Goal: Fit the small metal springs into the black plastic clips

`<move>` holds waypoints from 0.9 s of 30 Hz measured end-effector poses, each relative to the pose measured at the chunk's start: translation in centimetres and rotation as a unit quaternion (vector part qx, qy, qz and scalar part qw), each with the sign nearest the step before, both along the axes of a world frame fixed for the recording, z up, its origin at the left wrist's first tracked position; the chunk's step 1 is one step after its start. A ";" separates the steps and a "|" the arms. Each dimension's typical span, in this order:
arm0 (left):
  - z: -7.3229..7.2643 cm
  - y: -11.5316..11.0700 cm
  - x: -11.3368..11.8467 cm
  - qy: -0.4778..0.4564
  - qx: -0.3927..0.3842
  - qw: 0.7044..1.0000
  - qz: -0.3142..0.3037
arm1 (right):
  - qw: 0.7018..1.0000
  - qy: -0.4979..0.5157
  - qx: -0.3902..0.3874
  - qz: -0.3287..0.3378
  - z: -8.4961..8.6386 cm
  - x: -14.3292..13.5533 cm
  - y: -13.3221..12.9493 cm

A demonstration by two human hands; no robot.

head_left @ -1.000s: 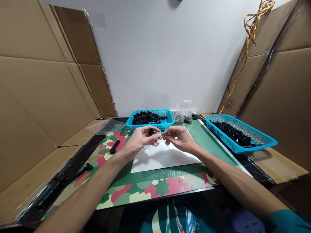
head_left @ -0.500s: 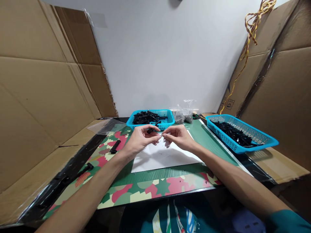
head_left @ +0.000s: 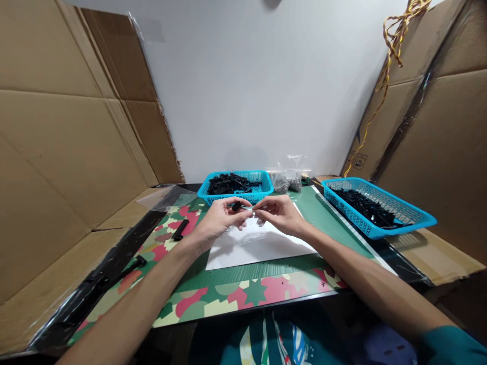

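Over a white sheet of paper (head_left: 254, 248), my two hands meet at the fingertips. My left hand (head_left: 224, 217) is closed around a small black plastic part (head_left: 237, 206), most of which its fingers hide. The fingers of my right hand (head_left: 279, 213) are pinched together close to the left fingertips; whatever lies between them is too small to make out. Behind the hands stands a blue basket (head_left: 205, 195) with a heap of black plastic parts (head_left: 230, 183).
A second blue basket (head_left: 418, 219) of thin black parts stands at the right. Clear bags of small pieces (head_left: 293, 183) lie at the back. Two loose black parts, one a bar (head_left: 180, 230), the other longer (head_left: 140, 260), rest at left. Cardboard walls (head_left: 125, 76) flank the table.
The black part in my left hand has turned slightly and shows more of its end. Both hands otherwise keep nearly the same place.
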State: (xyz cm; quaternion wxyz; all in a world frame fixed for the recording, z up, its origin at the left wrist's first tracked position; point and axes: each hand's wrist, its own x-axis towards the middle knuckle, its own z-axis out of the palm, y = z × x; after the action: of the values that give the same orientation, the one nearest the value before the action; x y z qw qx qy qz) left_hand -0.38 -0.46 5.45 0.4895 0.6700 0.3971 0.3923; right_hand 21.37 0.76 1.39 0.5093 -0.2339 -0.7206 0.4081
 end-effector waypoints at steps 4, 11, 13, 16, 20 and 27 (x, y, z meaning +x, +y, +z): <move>0.0 -0.1 0.2 -0.010 0.004 1.000 0.013 | 1.000 0.000 -0.018 0.010 0.3 -0.1 -0.2; 0.2 -0.3 0.2 -0.010 0.017 0.999 0.045 | 0.999 -0.008 -0.048 0.012 -0.1 -0.2 -0.1; 0.2 -0.3 0.1 -0.004 0.016 0.999 0.036 | 0.999 0.001 -0.035 0.008 -0.1 -0.2 0.0; 0.2 -0.3 0.3 -0.001 -0.014 1.000 0.009 | 1.000 0.014 -0.016 0.000 -0.2 -0.2 0.0; 0.3 -0.6 0.6 -0.023 -0.008 1.000 0.007 | 1.000 0.009 0.006 -0.016 0.0 -0.2 0.0; 0.6 -1.0 0.7 -0.010 0.034 0.998 0.046 | 1.000 0.005 -0.028 0.003 0.2 -0.4 -0.2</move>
State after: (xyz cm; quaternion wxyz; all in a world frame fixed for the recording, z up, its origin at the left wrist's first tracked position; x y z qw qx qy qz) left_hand 0.28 -1.47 6.08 0.4519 0.6630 0.4092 0.4345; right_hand 20.99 0.58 1.57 0.5052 -0.2434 -0.7070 0.4309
